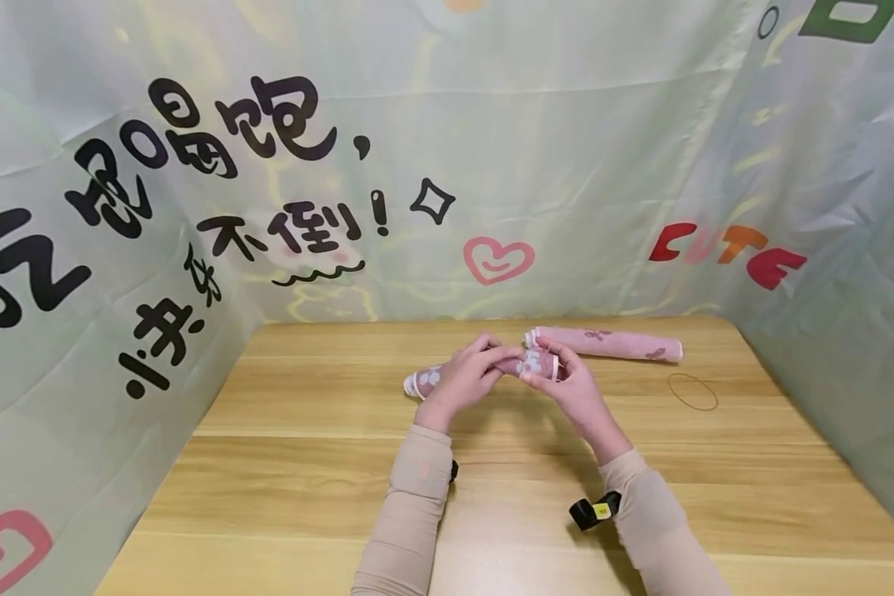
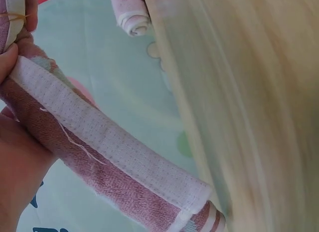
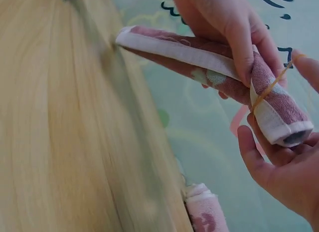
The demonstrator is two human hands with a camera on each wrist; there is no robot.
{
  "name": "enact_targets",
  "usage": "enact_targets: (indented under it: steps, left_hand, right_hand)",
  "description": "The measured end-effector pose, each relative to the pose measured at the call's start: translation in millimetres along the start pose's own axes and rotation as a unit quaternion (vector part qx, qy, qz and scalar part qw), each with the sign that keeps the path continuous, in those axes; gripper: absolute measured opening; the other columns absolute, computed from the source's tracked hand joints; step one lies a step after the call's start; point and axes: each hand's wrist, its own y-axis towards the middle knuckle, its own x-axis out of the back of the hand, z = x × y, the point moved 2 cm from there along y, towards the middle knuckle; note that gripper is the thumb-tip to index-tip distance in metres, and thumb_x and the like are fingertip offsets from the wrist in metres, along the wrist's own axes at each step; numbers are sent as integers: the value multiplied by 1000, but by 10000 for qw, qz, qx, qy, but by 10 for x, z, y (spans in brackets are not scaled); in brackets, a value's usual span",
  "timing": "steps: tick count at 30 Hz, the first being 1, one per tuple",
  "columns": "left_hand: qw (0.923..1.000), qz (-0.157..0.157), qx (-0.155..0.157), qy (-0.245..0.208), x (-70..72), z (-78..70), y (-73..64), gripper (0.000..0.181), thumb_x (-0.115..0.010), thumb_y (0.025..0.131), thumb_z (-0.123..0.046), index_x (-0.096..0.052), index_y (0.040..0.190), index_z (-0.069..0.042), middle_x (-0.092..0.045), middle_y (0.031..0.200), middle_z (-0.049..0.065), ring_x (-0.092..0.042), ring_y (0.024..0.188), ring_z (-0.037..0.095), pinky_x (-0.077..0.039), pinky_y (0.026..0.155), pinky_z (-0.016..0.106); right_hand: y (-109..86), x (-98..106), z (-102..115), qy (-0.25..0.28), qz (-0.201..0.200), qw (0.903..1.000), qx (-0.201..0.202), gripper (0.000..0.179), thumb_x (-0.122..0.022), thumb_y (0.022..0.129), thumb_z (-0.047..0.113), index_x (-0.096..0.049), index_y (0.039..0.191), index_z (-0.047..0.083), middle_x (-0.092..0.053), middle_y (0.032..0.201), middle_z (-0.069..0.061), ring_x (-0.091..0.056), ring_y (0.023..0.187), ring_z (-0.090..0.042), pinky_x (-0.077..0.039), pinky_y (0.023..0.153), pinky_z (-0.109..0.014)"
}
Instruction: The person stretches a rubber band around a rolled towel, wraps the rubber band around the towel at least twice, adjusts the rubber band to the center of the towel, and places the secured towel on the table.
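A rolled pink towel [image 1: 536,364] with pale blue patterns and a white border is held above the table, bent near its middle. My left hand [image 1: 462,381] grips it around the bend, thumb pressed on the white border [image 3: 184,55] in the right wrist view. At the towel's right end is my right hand [image 1: 577,393]. A thin yellow-brown rubber band [image 3: 271,90] circles that end and stretches out to a fingertip of the right hand. The other right-hand fingers curl under the rolled end [image 3: 294,134]. A loose thread [image 2: 75,137] hangs on the towel.
A second rolled pink towel [image 1: 611,343] lies at the back right of the wooden table [image 1: 305,488]. In front of it lies a loose rubber band [image 1: 693,392]. Printed cloth walls [image 1: 566,165] stand along the back and sides.
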Motion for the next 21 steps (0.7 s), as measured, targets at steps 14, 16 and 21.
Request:
enact_targets:
  steps: [14,16,21]
  left_hand:
    - [9992,-260,-298,-100,-18,-50,29,26,-66,91,-12,-70,113,-24,-66,112,-4,-65,104,12,-52,91,27]
    - [9993,-265,-229,-105,-18,-51,33,29,-67,89,-9,-69,113,-24,-67,114,-5,-64,108,12,-52,93,27]
    - [9994,-305,129,-111,0,-40,25,29,-68,87,-8,-67,112,-22,-68,116,-4,-64,111,14,-52,95,31]
  right_hand:
    - [-4,-17,-73,-1311,-449,9874,770,45,-80,78,7,-58,116,-2,-60,113,-20,-54,87,0,-48,72,-13]
    - [3,-29,-91,-1348,-498,9854,916,43,-82,76,6,-57,110,-2,-59,109,-19,-53,85,-1,-48,71,-13]
    - [16,-36,-127,-1100,-487,9883,942,43,-81,77,6,-57,113,-1,-59,111,-18,-54,86,-3,-49,71,-15]
